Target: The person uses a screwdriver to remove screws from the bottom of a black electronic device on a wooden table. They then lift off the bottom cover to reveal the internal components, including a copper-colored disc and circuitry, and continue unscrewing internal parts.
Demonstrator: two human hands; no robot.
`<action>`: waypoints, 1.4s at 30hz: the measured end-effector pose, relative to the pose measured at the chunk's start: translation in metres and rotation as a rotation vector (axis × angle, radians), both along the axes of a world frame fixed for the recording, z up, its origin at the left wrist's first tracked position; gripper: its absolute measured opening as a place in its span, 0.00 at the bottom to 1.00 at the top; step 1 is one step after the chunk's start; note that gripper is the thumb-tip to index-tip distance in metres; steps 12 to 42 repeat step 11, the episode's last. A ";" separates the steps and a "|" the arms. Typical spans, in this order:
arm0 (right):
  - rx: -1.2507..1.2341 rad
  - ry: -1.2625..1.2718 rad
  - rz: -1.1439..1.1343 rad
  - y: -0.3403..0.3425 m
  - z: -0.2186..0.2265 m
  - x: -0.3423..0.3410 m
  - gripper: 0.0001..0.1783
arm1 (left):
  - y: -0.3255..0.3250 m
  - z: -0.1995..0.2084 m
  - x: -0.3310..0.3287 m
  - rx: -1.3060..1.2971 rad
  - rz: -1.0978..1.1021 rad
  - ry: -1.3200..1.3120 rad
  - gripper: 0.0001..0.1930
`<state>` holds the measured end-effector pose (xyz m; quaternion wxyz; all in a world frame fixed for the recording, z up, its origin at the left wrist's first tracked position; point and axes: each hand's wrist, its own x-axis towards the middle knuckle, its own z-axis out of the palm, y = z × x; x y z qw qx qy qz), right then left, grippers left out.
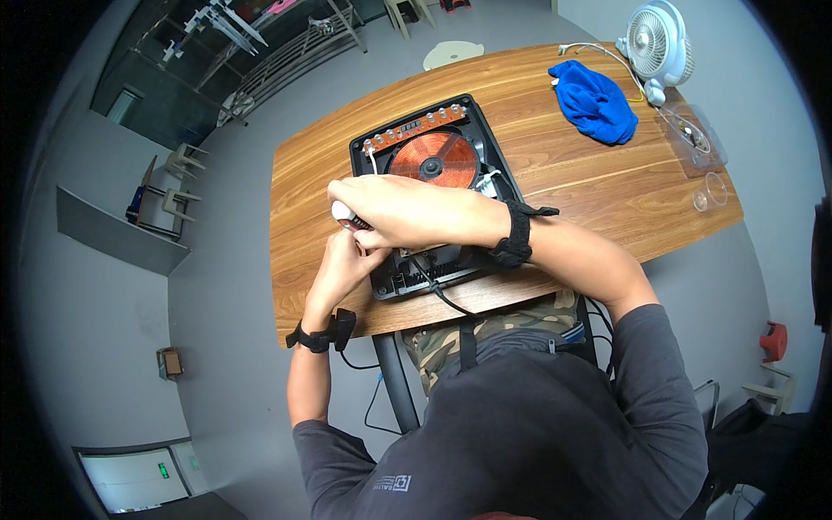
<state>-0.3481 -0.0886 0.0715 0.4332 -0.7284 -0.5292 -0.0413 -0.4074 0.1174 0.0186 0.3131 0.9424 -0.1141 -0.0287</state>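
Note:
An opened induction cooker (485, 139) lies on the table in front of me, its black housing showing a round copper coil (455, 149) and an orange circuit board (414, 129) along the far side. My right hand (394, 208) reaches across the housing, closed around a screwdriver (343, 211) with a white-ended, dark red handle. The screwdriver's tip is hidden. Just below it, my left hand (343, 264) is at the housing's left edge, fingers pinched together. What they hold, if anything, is hidden. A black cord (446, 299) runs off the housing's near edge.
On the wooden table (321, 152), a blue cloth (594, 102) lies at the far right. Beyond it stand a white fan (656, 43), a clear plastic tray (689, 139) with small parts and a clear cup (712, 191). A pale stool (452, 54) stands past the far edge.

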 end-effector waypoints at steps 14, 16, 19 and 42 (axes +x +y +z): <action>0.023 0.066 -0.096 -0.016 0.015 0.007 0.21 | -0.024 0.000 -0.004 0.294 -0.119 0.103 0.14; 0.023 0.066 -0.096 -0.016 0.015 0.007 0.21 | -0.024 0.000 -0.004 0.294 -0.119 0.103 0.14; 0.023 0.066 -0.096 -0.016 0.015 0.007 0.21 | -0.024 0.000 -0.004 0.294 -0.119 0.103 0.14; 0.023 0.066 -0.096 -0.016 0.015 0.007 0.21 | -0.024 0.000 -0.004 0.294 -0.119 0.103 0.14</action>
